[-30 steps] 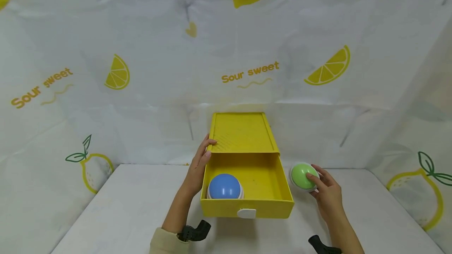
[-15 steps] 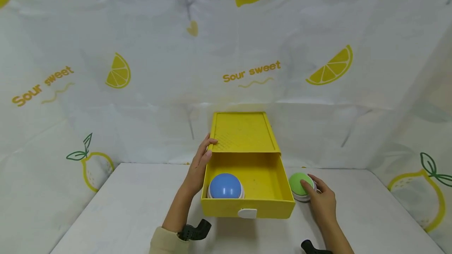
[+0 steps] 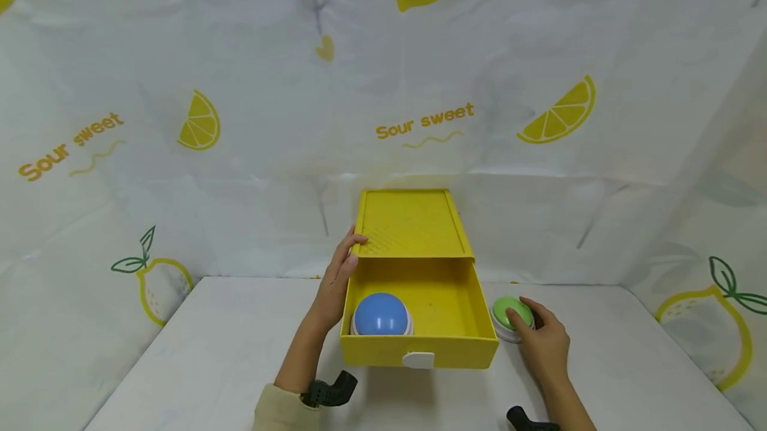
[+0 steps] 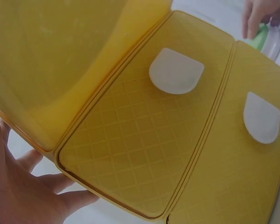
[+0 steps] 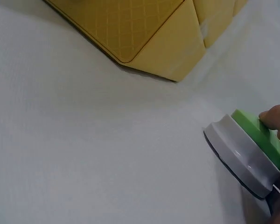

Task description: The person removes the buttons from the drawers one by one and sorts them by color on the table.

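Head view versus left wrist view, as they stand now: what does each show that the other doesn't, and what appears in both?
Only the head view: the blue-topped dome inside the open drawer, that drawer's white handle, and the lemon-printed backdrop.

Only the left wrist view: two closed drawer fronts, each with a white pull.

Both: the left hand against the side of the yellow cabinet, and the right hand at the green-topped dome, which is only partly visible from the left wrist.
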`<state>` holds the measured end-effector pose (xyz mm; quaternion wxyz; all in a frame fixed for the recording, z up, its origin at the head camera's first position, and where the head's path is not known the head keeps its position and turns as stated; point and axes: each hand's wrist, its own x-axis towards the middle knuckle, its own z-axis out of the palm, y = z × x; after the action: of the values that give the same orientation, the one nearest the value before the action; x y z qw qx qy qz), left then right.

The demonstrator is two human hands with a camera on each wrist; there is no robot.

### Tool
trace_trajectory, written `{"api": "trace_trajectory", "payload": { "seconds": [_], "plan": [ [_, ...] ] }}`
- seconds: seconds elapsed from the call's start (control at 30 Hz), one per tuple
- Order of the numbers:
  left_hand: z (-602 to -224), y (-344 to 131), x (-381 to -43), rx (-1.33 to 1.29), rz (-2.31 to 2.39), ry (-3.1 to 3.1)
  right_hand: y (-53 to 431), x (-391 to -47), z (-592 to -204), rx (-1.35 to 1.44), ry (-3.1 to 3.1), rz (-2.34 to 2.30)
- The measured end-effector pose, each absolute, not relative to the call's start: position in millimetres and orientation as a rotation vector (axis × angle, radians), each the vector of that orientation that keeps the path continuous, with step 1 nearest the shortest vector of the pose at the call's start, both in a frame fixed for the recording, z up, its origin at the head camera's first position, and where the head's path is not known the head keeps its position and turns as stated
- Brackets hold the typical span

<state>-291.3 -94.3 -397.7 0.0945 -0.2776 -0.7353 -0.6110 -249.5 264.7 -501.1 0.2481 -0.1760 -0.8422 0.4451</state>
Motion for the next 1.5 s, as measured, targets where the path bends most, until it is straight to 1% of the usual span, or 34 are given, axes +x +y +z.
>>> {"api": "trace_trajectory", "payload": {
  "seconds": [0.5, 0.77, 1.07, 1.3, 1.5],
  "plan": [
    [-398, -95, -295, -0.836, -1.821, -2.164, 258, -243, -500, -0.387, -2.313, 1.128],
    [-399, -99, -298, -0.831, -1.807, -2.162, 251, -245, -501, -0.365, -2.315, 1.057],
    [-398, -98, -298, -0.831, -1.817, -2.147, 249, -266, -505, -0.331, -2.288, 1.035],
    [-400, -97, -297, -0.834, -1.826, -2.155, 248, -285, -508, -0.364, -2.286, 1.035],
    [-400, -96, -294, -0.839, -1.83, -2.17, 248, -293, -509, -0.374, -2.301, 1.056]
  ]
}}
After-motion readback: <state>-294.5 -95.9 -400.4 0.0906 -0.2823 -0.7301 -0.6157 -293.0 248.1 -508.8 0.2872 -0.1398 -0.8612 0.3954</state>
